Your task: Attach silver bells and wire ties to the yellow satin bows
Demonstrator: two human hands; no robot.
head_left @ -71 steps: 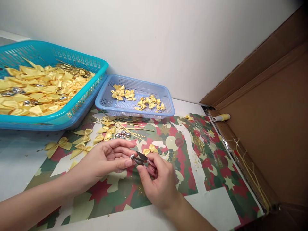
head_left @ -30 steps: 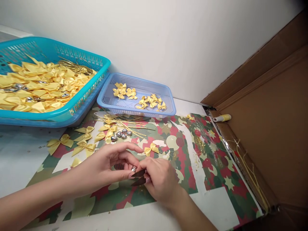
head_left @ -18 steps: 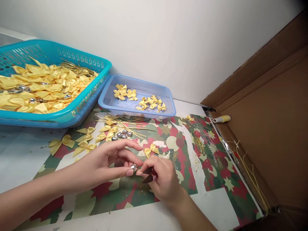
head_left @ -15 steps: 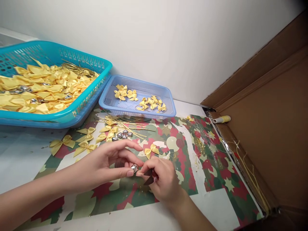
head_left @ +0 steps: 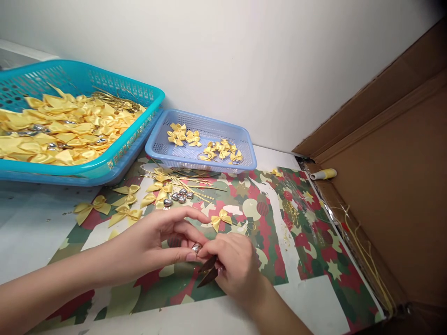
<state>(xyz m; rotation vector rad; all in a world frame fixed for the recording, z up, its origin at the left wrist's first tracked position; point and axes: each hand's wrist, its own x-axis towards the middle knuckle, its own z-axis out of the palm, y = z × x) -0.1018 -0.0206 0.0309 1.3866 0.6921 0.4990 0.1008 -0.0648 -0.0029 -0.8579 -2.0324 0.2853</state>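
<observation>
One bell sits pinched between thumb and fingers of the left grip, its forefinger raised clear. The right grip is curled around the snips, their dark blades parted and pointing left; its thumb and forefinger come together at the bell's right edge, though whether they hold anything else there I cannot tell. Just beyond both grips a yellow bow lies on the patterned sheet covering part of the desk. Past the left grip are a cluster of bells, gold cords and loose bows. Farther off stands the small basket, holding some bows; to its left, the big basket is heaped with more. Well right of the right grip lies a white-and-yellow tube.
</observation>
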